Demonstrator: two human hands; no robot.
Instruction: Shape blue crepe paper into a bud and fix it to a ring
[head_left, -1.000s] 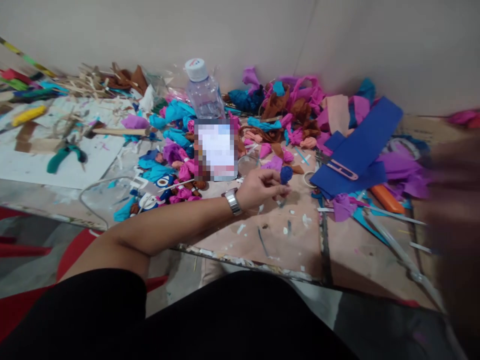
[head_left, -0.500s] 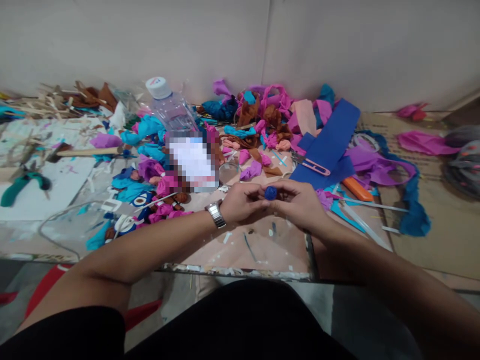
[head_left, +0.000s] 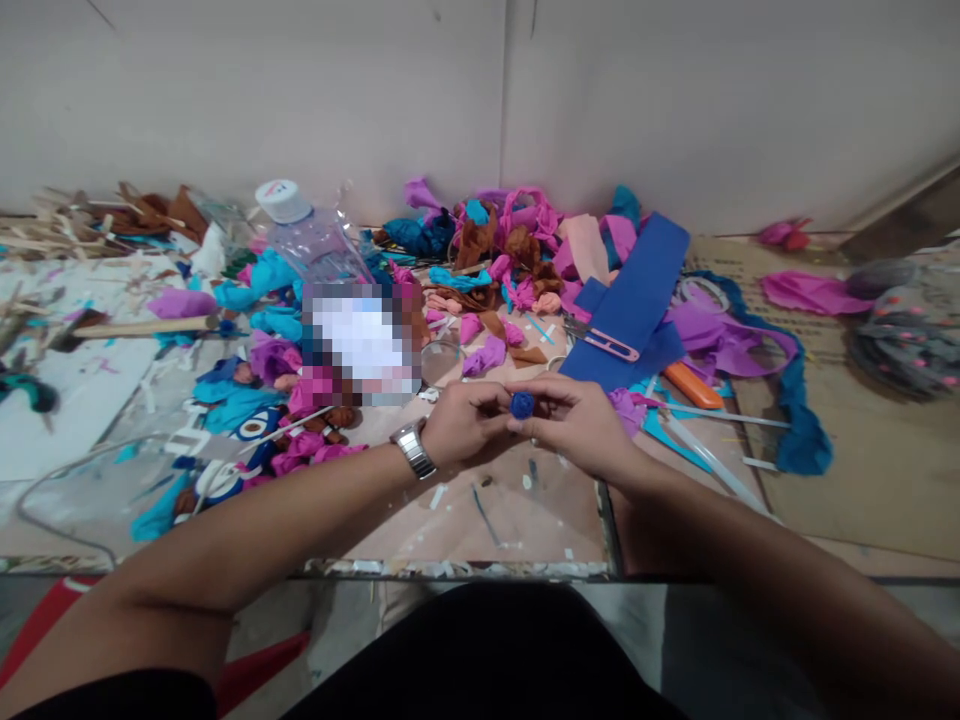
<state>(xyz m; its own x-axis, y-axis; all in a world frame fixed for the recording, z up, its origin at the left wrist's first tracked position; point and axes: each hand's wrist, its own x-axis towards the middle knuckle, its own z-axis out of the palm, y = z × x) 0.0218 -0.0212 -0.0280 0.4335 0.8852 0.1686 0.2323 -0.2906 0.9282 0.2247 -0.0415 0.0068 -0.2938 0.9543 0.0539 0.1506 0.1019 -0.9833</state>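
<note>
Both of my hands meet over the near middle of the table. My left hand [head_left: 463,425], with a metal watch on its wrist, and my right hand [head_left: 576,420] pinch a small dark blue rolled paper ball [head_left: 522,404] between their fingertips. The ball is held just above the pinkish table top [head_left: 525,510]. A long dark blue paper sheet [head_left: 630,295] with pink snips [head_left: 611,345] on it lies just behind my right hand.
A plastic water bottle [head_left: 315,250] lies behind my left hand among heaps of crumpled cyan, pink, purple and brown paper [head_left: 495,250]. An orange cutter [head_left: 691,384] lies at the right, a wooden stick [head_left: 135,327] and wood scraps at the left. The wall runs close behind.
My right hand came in from the right and joined my left hand on the blue paper ball. The view has swung to the right and down a little.
</note>
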